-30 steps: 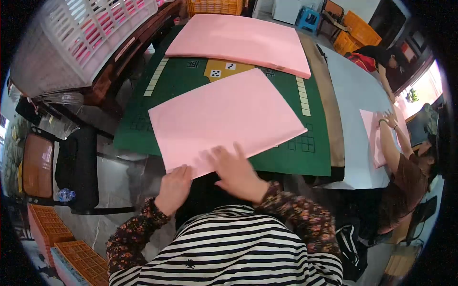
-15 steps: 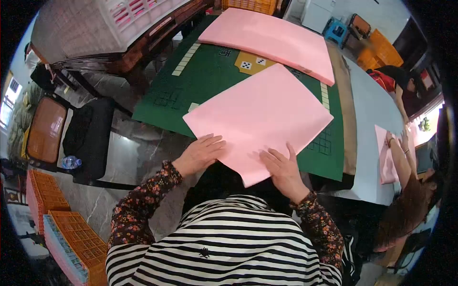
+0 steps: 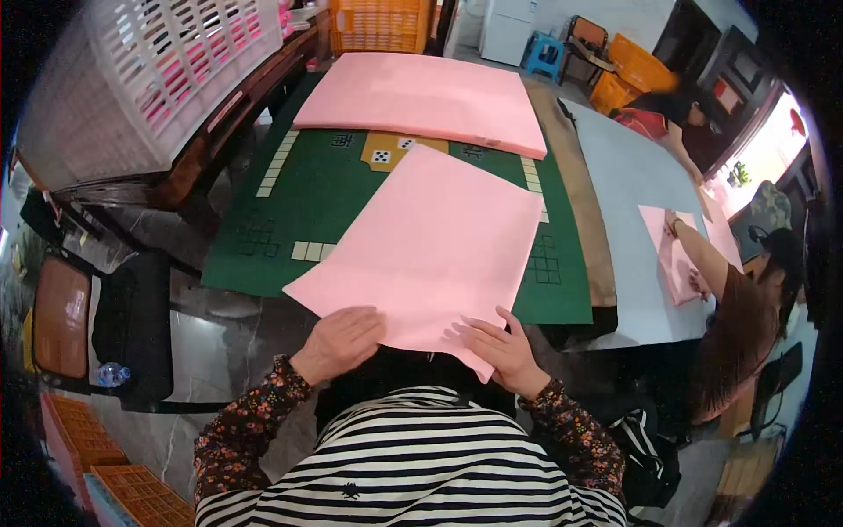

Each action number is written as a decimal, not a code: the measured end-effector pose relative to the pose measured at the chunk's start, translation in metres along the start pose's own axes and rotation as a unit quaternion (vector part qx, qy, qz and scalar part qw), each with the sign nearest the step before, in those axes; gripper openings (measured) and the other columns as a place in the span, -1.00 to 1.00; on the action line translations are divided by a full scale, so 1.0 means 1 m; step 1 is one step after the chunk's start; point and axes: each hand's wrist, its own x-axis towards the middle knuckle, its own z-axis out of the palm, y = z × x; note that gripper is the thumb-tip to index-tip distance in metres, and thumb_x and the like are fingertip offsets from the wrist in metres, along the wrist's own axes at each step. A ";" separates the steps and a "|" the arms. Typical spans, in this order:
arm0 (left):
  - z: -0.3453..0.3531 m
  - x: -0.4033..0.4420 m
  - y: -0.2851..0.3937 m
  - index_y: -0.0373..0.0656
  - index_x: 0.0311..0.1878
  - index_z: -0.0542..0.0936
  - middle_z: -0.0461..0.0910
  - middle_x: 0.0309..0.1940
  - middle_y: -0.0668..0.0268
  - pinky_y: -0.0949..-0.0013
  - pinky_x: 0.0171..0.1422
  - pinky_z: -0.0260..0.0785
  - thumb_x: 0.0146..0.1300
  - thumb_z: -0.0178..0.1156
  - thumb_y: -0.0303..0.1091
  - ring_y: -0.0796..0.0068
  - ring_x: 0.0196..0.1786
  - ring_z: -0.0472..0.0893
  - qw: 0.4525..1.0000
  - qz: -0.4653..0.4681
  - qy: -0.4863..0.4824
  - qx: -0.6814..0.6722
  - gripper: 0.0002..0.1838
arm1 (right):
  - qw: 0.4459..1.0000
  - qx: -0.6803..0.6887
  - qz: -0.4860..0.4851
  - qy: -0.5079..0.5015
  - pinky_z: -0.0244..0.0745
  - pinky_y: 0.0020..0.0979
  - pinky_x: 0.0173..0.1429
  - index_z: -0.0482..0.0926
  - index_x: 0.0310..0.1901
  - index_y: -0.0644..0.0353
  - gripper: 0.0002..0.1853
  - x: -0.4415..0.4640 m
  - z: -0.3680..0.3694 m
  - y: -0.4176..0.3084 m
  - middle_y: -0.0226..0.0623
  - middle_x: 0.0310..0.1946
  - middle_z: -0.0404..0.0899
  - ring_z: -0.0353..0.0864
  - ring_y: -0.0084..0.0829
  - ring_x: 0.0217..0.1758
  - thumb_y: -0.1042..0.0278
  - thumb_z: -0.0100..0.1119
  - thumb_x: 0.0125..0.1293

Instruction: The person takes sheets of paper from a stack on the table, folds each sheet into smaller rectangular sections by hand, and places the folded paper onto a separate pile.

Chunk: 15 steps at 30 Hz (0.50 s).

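A pink sheet (image 3: 439, 237) lies slantwise over the green mat, its near edge hanging past the table edge towards me. My left hand (image 3: 341, 341) rests on the sheet's near left edge, fingers close together and stretched out, thumb hidden. On the near right part lies my right hand (image 3: 502, 351), its fingers spread and its thumb apart, beside a drooping corner. Beyond the sheet sits a thick stack of pink sheets (image 3: 421, 97) at the far side of the mat.
The green mat (image 3: 237, 237) has printed tiles and dice. At right, a co-worker in brown (image 3: 738, 307) handles a pink sheet (image 3: 676, 263) on a pale table (image 3: 615, 176); another person (image 3: 676, 114) is behind. White crate (image 3: 114, 88), chair (image 3: 132, 299) and orange crates (image 3: 140, 492) stand left.
The view has shifted, so the table appears further left and lower. The sheet has turned a little, and both hands remain on its near edge.
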 end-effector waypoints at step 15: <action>-0.019 -0.029 -0.014 -0.24 -0.06 0.55 0.61 -0.10 0.20 0.25 0.03 0.49 0.04 0.19 -0.47 0.22 -0.04 0.62 0.991 -0.043 -0.124 0.028 -0.67 | 0.996 -0.023 0.011 -0.080 0.16 -0.16 0.46 0.47 0.25 0.02 -0.53 -0.036 -0.008 0.043 -0.37 0.28 0.45 0.40 -0.32 0.34 0.39 0.02 0.27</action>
